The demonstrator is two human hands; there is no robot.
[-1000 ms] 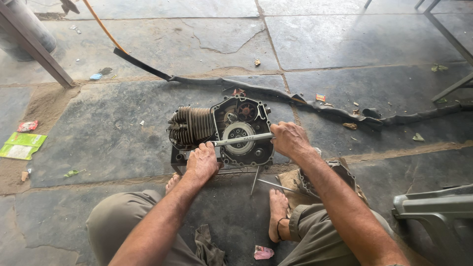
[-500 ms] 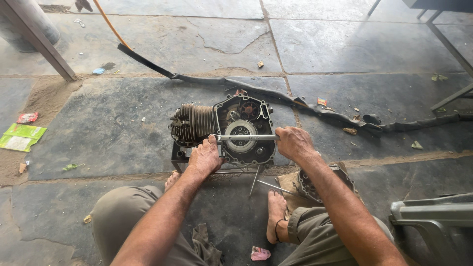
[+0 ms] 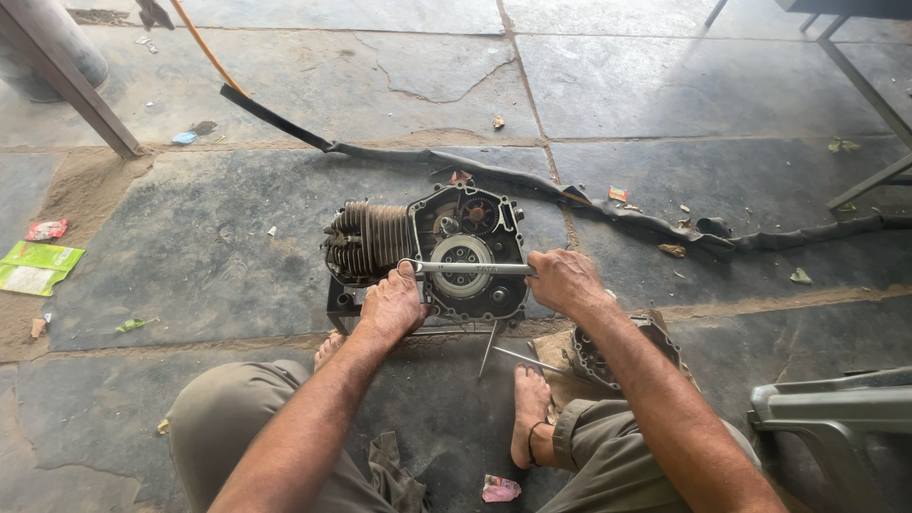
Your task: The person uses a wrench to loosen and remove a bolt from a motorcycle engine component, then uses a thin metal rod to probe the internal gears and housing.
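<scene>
Engine [image 3: 427, 252] sits on the stone floor [image 3: 190, 247] between the person's knees, its side cover off and the round clutch [image 3: 462, 263] exposed. A long spanner [image 3: 470, 269] lies level across the clutch. The right hand [image 3: 562, 281] has its grip closed around the shaft end; the left hand [image 3: 391, 306] steadies the ring end, fingers curled, though whether it fully clasps the tool cannot be told. Risk — the ring end may slip off its fastener under load, driving knuckles into the cooling fins [image 3: 366, 242] or casing edges. Nothing visibly clamps the engine, so it could shift or tip. A bare foot [image 3: 530, 413] rests near loose rods [image 3: 518, 356] — a hazard if the tool jumps.
</scene>
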